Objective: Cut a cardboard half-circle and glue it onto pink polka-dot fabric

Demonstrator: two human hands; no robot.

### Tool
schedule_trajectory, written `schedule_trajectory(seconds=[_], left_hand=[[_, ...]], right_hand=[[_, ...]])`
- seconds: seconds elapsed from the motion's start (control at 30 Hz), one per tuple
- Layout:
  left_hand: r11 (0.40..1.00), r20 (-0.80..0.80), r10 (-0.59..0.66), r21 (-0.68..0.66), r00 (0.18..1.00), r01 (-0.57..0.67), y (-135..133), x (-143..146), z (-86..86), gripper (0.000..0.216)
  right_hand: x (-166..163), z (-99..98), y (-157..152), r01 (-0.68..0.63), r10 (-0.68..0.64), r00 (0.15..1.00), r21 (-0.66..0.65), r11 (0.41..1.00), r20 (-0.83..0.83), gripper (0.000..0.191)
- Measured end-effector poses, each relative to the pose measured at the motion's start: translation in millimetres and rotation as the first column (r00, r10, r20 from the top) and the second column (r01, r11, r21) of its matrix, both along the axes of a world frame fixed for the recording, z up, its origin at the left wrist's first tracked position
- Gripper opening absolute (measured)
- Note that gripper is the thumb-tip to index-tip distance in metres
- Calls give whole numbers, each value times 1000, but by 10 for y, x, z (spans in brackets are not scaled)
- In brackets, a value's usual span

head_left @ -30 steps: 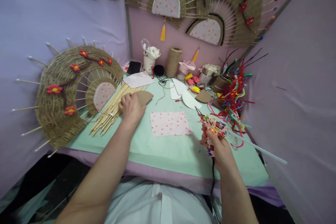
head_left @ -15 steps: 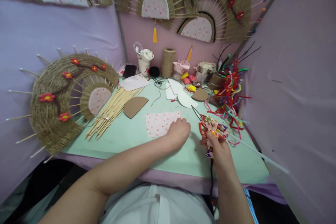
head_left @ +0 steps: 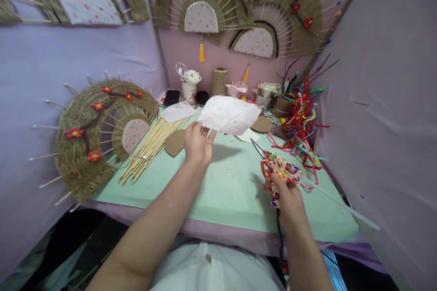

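My left hand (head_left: pixel 198 145) grips the left edge of a white piece of cloth (head_left: pixel 229 114) with pink dots. The cloth is lifted off the table, and its pale side shows. My right hand (head_left: pixel 285 193) is closed around a floral-patterned glue gun (head_left: pixel 280 166) and a pair of scissors (head_left: pixel 258 148) with orange handles. The scissors' blades point away and to the left. A long translucent glue stick (head_left: pixel 341 202) sticks out behind the glue gun, and a black cord hangs below. A brown cardboard half-round (head_left: pixel 175 142) lies behind my left hand.
A bundle of thin wooden sticks (head_left: pixel 146 152) lies at left beside a large twine fan (head_left: pixel 83 132) with red flowers. Along the back stand a twine spool (head_left: pixel 219 82) and a white canister (head_left: pixel 190 85). Colourful pipe cleaners (head_left: pixel 303 113) spread at right on the green tabletop (head_left: pixel 221 191).
My left hand has taken up the dotted cloth from the table and raised it forward, turning its pale side up. My right hand still holds the scissors and glue gun in about the same place.
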State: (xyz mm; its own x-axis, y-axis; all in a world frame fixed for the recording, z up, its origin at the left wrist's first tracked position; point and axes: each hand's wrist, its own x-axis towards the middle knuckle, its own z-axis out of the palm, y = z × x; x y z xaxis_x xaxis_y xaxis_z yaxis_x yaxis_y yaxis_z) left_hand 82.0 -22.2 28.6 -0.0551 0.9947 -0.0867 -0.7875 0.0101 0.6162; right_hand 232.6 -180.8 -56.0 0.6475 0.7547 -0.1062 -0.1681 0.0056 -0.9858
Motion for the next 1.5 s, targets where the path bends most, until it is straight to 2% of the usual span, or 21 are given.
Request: schedule_trajectory(seconds=[0.1,0.17,0.23,0.3,0.33,0.37,0.4,0.47,0.5,0.57,0.63,0.73,0.83,0.93,1.07,1.17,1.2,1.27,1.4,1.47,1.5], left_hand=[[985,76,54,-167,996,-41,-166,-213,-373,14],[973,21,38,-227,999,-32,-281,-357,-624,15],[978,-137,-6,-208,990,-23,-401,-511,-814,16],[989,-448,33,-115,893,-94,-521,-663,-911,31],[995,-633,69,-17,771,-103,-575,-728,-925,39],[990,-793,141,110,593,-88,-622,-780,-919,43],[972,-895,218,233,389,-9,-657,-811,-898,44],[886,-935,351,348,46,307,-685,-804,-831,35],[811,-919,389,307,-67,498,-675,-763,-796,27],[606,-879,431,112,-207,787,-620,-626,-751,11],[475,-817,495,-31,-296,879,-543,-451,-754,13],[428,-727,598,-68,-338,901,-472,-207,-836,20],[465,-721,600,-38,-346,885,-504,-39,-910,21],[505,-761,555,-11,-334,863,-584,32,-880,22],[552,-820,468,-19,-329,834,-618,-94,-769,25],[608,-826,426,-40,-368,793,-571,-306,-781,34],[609,-824,419,-57,-382,791,-549,-376,-809,42],[567,-828,408,-100,-384,818,-509,-493,-877,57],[458,-872,370,-129,-321,879,-431,-619,-925,62],[460,-905,342,-72,-252,885,-330,-668,-853,62],[494,-921,328,-23,-211,869,-246,-702,-796,61]], right_hand=[[-29,-59,5,-49,49,999,-5,999,1,34],[-49,-93,10,-85,85,996,-11,996,14,35],[-70,-110,17,-111,112,994,-21,994,21,35],[-96,-105,29,-126,126,992,-24,992,18,33],[-111,-97,35,-128,128,992,-24,991,13,32],[-127,-86,41,-134,134,991,-24,991,10,32],[-143,-75,47,-139,139,990,-22,990,6,32],[-170,-57,54,-156,156,988,-17,988,-2,32],[-179,-53,54,-161,161,987,-14,987,-7,33],[-184,-51,50,-165,165,986,-14,986,-10,34],[-174,-58,42,-155,155,988,-25,988,-7,35],[-151,-72,32,-139,139,990,-32,990,-6,36],[-139,-81,26,-130,130,992,-21,991,6,34],[-126,-71,12,-127,127,992,-14,992,12,34],[-97,-41,-11,-110,110,994,-20,994,7,33],[-114,-29,5,-90,90,996,-11,996,-16,35],[-131,-28,16,-87,87,996,-12,996,-25,36],[-171,-26,37,-102,102,994,-29,994,-30,37],[-216,-21,44,-162,163,987,-53,985,-1,39],[-210,-21,33,-159,159,987,-49,986,-4,38],[-204,-24,27,-153,153,988,-48,987,-6,38]])
